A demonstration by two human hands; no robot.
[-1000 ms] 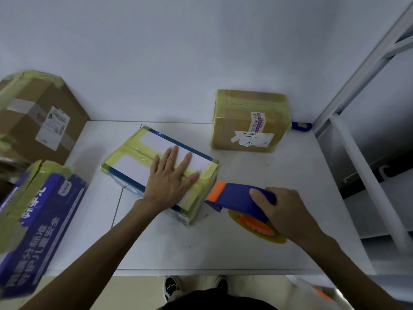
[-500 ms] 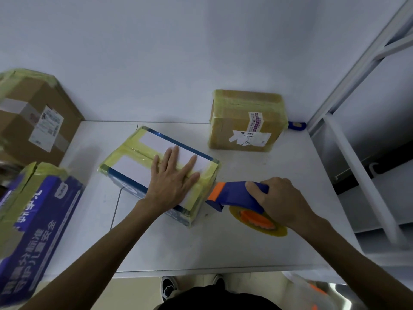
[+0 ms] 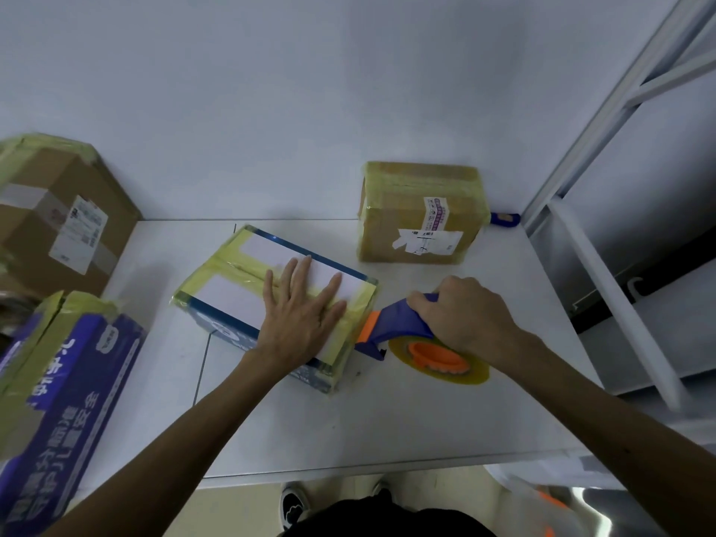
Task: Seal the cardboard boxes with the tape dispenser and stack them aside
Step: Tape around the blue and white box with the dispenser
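We are standing at a white surface (image 3: 426,420) that is meeting a plain pale wall (image 3: 310,91); a white frame (image 3: 604,265) is rising at the right. Our left grip (image 3: 302,319) is lying flat, fingers straight and apart, on the taped box (image 3: 240,300) in the middle of the surface. Our right grip (image 3: 465,323) is clamped on the blue dispenser (image 3: 395,323), whose orange nose is touching this box's right end.

A brown box (image 3: 418,211) is standing at the back by the wall, and its white label (image 3: 430,240) is too small to read. At the left a purple box (image 3: 69,401) is showing white Chinese print, and a carton (image 3: 58,226) behind it is carrying a label too. Bare surface is lying open between the taped box and the front edge.
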